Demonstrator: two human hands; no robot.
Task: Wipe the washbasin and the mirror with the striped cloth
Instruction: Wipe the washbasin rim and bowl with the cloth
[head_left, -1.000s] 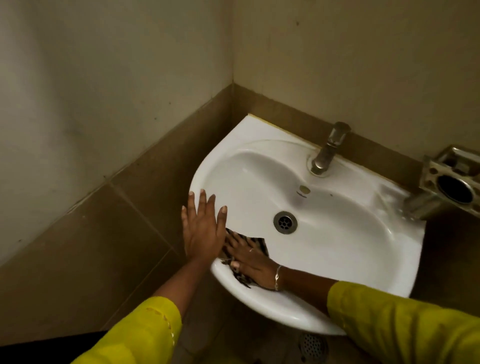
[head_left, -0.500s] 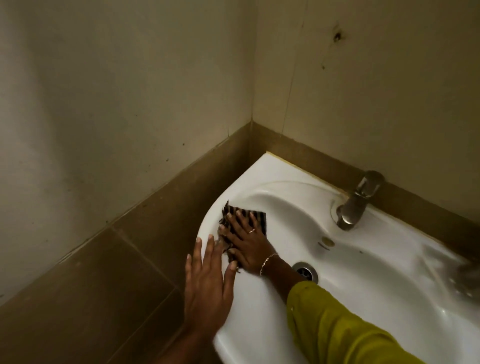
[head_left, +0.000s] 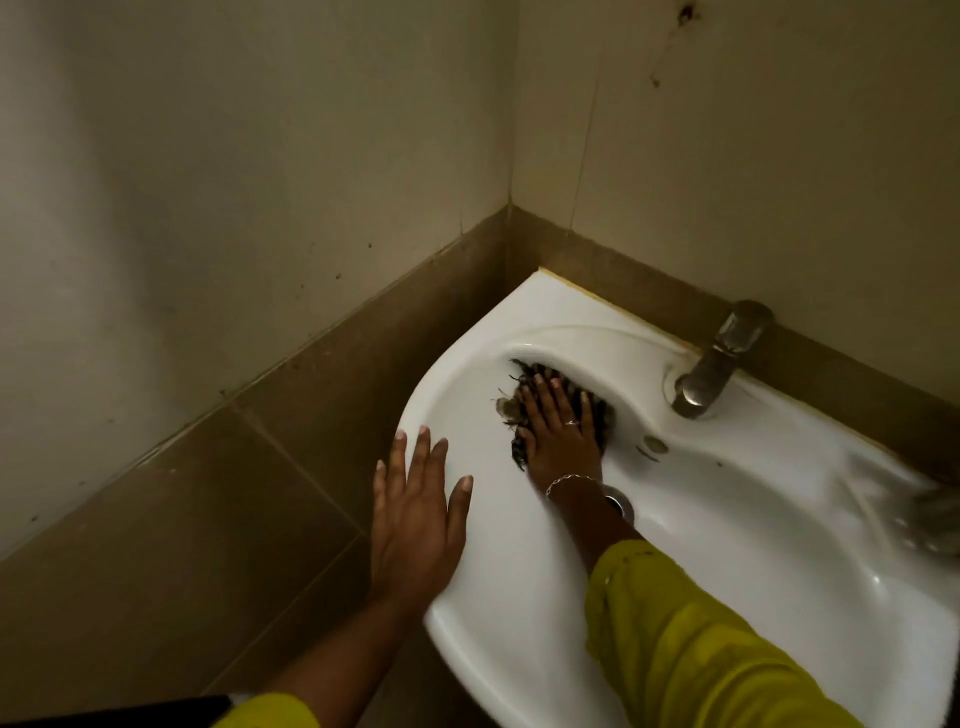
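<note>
Right hand (head_left: 562, 434) is flat, fingers spread, pressing the cloth (head_left: 531, 372) onto the basin's (head_left: 493, 597) inner wall at centre frame, just under the back rim's curve. Frayed cloth edges poke out past the fingertips. Left hand (head_left: 415, 525) lies flat, fingers straight, over the basin's left rim, half off the edge. The tiled wall (head_left: 322, 415) sits close on the left. Right of the cloth, bare bowl runs to the tap (head_left: 711, 364) and the drain (head_left: 621, 503), which is half hidden by the wrist.

Head view, steeply downward, close over washbasin (head_left: 737, 525)
</note>
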